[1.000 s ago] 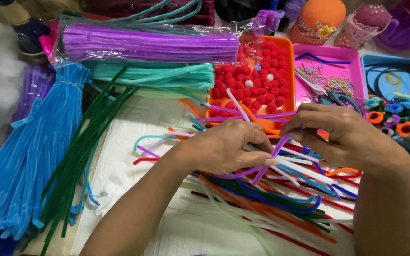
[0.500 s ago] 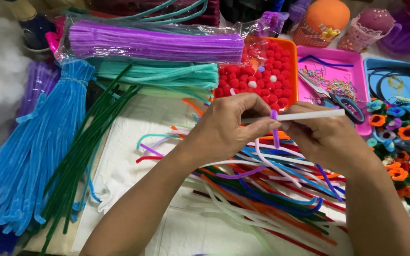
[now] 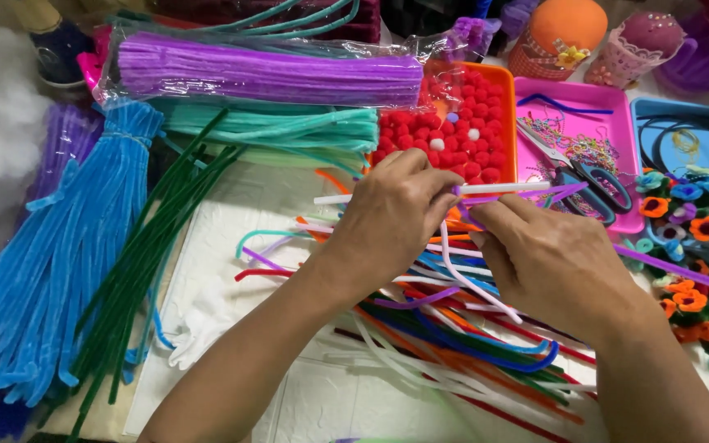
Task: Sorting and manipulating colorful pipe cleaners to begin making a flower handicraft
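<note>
Both hands are up over the pile here. The left hand (image 3: 391,217) has its grip pinched shut on a white pipe cleaner (image 3: 502,189), which sticks out level to both sides of the fingers. The right hand (image 3: 547,262) sits just beside it, nearly touching, with its grip closed on a purple pipe cleaner (image 3: 564,194) that runs alongside the white one right where the two grips meet. Looks like the purple is bent around the white, but I can't tell for sure.

Right under both grips there's a loose heap of pipe cleaners (image 3: 461,336) in blue, orange, red, white and green, spread on a white sheet (image 3: 215,246) on the tabletop. Just past the grips is an orange tray (image 3: 504,107) full of red pompoms (image 3: 445,139), and next to that a pink tray (image 3: 617,107) with scissors (image 3: 580,172). Far out from the left grip lie bundles of blue stems (image 3: 67,246) and dark green stems (image 3: 137,271), and a bagged purple bundle (image 3: 264,78) sits beyond.
</note>
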